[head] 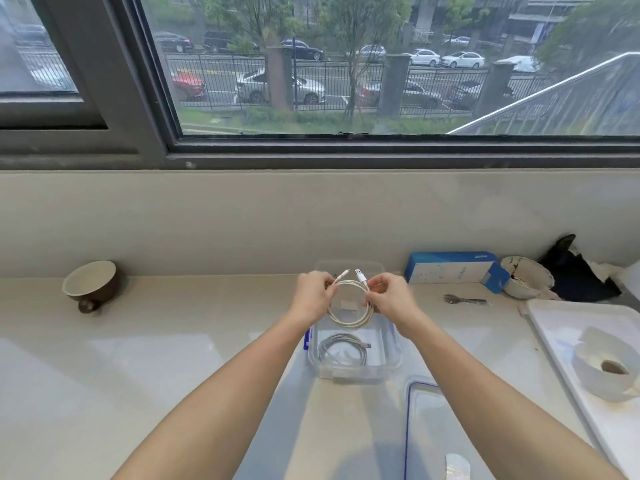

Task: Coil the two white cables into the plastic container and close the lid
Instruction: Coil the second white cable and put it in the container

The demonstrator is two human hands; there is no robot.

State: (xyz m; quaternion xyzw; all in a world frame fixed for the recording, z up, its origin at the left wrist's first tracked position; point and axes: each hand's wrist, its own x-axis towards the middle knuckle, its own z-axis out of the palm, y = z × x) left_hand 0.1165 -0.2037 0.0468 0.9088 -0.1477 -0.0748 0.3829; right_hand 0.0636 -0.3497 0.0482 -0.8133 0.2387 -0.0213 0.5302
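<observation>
A clear plastic container (393, 355) stands open on the counter in front of me. One white cable (341, 349) lies coiled on its floor. Above the container I hold a second white cable (349, 320) wound into a round coil. My left hand (313, 297) pinches the coil's left side near the small plug. On the right side my right hand (389, 297) pinches it just below the USB plug. Both plugs stick up between my hands. The clear lid (420, 420) with a blue seal lies flat on the counter, right of the container and nearer to me.
A brown bowl (93, 284) sits tipped at the far left. Along the back right are a blue-and-white box (450, 268), a metal fork (464, 300), a dirty white bowl (526, 277) and a black bag (578, 271). A white tray (561, 330) holding a white cup (604, 368) fills the right edge.
</observation>
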